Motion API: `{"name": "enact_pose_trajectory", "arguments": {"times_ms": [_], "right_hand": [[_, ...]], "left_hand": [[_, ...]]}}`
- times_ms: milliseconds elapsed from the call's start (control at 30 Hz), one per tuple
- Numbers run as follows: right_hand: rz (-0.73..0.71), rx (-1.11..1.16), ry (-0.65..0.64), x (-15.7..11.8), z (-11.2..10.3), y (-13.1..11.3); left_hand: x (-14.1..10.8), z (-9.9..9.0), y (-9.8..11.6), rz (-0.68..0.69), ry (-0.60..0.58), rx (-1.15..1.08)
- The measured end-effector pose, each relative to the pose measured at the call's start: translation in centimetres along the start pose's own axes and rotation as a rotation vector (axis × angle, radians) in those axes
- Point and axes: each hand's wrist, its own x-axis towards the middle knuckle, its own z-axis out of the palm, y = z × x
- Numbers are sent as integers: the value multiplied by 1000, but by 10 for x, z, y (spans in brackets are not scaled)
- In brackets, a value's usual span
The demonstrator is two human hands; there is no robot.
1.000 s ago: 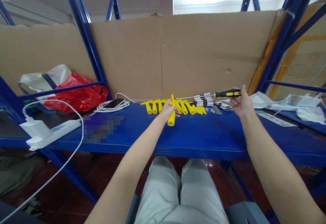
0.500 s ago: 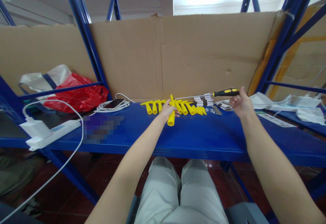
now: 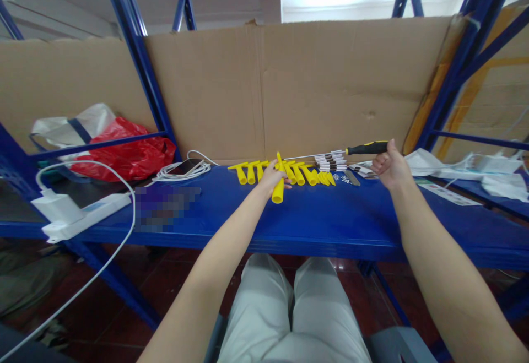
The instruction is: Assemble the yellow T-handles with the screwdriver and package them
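My left hand (image 3: 273,180) is closed around a yellow T-shaped part (image 3: 278,191), its round open end facing me. My right hand (image 3: 390,166) grips the end of a black and yellow screwdriver (image 3: 367,148). The long thin shaft runs left, its tip at the upper part of the held yellow piece. More yellow T-shaped parts (image 3: 242,174) lie in a row on both sides of my left hand. Small yellow pieces (image 3: 326,178), a stack of white and brown pieces (image 3: 330,162) and small silvery bits (image 3: 342,178) lie to the right.
On the blue tabletop (image 3: 314,225), a phone (image 3: 185,167) with a coiled white cable and a white power strip (image 3: 88,217) lie left. A red bag (image 3: 132,151) sits behind them. A cardboard panel (image 3: 306,87) stands at the back. White papers (image 3: 448,193) lie right.
The screwdriver handle has turned about its own axis, showing less yellow on its side. Both hands stay in nearly the same places.
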Motion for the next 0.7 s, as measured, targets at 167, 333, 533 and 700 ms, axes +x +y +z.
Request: {"name": "enact_pose_trajectory", "arguments": {"times_ms": [167,333,533,700], "right_hand": [[-12,4,-4,0,0,1],[-19,-3,30,-2,3,0],[1,5,68,-4,6,-1],[-5,16,69,1,0,2]], "left_hand": [[-1,1,0,-2,7,-12],[-3,1,1,2,9,-7],[-4,1,2,9,3,12],[-3,0,1,16,1,12]]}}
